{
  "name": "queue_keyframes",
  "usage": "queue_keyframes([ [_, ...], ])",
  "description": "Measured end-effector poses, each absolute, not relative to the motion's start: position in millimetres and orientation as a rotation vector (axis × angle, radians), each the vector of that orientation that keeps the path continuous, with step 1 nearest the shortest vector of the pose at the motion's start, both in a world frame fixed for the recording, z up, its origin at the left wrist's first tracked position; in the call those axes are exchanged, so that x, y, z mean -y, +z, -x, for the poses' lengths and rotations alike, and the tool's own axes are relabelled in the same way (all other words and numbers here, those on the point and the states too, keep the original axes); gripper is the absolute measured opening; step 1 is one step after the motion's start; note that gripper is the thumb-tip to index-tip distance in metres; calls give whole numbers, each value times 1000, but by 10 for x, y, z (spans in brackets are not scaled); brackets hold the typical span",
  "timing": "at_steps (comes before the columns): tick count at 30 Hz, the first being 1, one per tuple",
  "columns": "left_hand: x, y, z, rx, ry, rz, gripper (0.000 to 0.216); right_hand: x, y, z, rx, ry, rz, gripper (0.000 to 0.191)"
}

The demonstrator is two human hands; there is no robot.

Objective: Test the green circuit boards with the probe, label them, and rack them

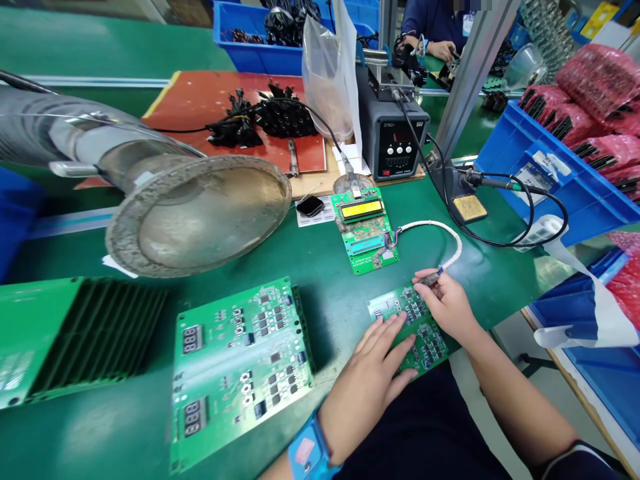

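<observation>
A green circuit board [434,337] lies at the table's front edge. My left hand [375,367] is flat on it with the fingers spread, covering part of it. My right hand [447,303] pinches the connector [429,279] at the end of a white sleeved cable [440,230], over the board's upper edge. Whether its pins touch the board is hidden. The cable runs to a green programmer board [367,233] with a lit yellow display [361,209] and a blue socket. Left of my hands lies a stack of circuit boards [240,367] with digit displays and chips.
A fume extractor hood [200,220] hangs at the left, above racked green boards [85,340]. A soldering station [397,137] and iron holder [463,193] stand behind. Blue bins [565,167] hold pink-wrapped packs. A co-worker's hand [441,51] is at the back.
</observation>
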State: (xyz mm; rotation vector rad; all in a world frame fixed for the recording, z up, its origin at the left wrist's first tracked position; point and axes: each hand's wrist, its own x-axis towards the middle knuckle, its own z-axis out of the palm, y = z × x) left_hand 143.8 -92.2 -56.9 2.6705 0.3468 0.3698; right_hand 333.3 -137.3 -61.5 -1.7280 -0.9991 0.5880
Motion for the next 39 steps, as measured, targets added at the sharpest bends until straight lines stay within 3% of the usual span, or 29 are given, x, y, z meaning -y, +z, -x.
queue_keyframes([
  [21, 947, -571, -1423, -416, 425, -2603, 43, 1356, -592, -3319, 1023, 525, 1763, 14],
  [30, 845, -564, -1467, -552, 324, -2596, 92, 1367, -605, -3330, 996, 560, 1762, 14],
  [39, 805, -536, -1485, -547, 287, -2613, 76, 1359, -577, -3319, 996, 562, 1752, 13],
])
